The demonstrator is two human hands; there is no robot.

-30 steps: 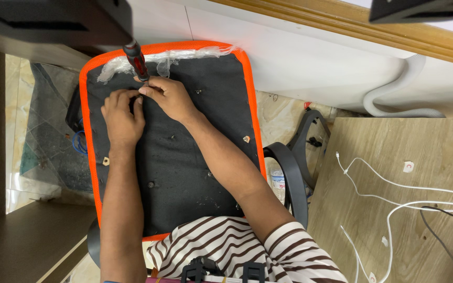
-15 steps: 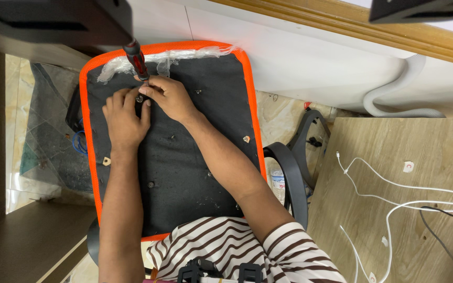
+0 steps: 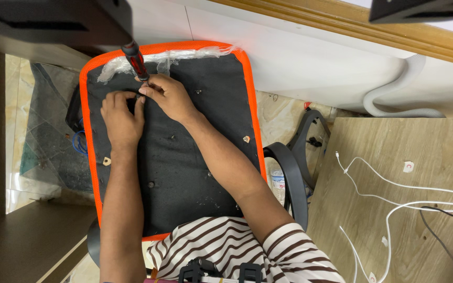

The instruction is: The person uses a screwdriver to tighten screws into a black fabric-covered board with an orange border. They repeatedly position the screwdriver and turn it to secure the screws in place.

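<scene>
The right hand [image 3: 168,97] is pinching the lower shaft of a screwdriver [image 3: 135,61], fingers curled tight round it. The left hand [image 3: 121,119] is lying on the black underside of the seat [image 3: 184,152], fingers bent, their tips touching the spot where the tip is meeting the seat. The screwdriver is standing over the seat's far end, its red-and-black handle tilting up and away, tip pointing down.

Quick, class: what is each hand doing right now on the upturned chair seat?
Left hand: fingers curled, pressing on the black seat underside; no held object visible.
Right hand: closed on the screwdriver shaft, near its tip.
</scene>
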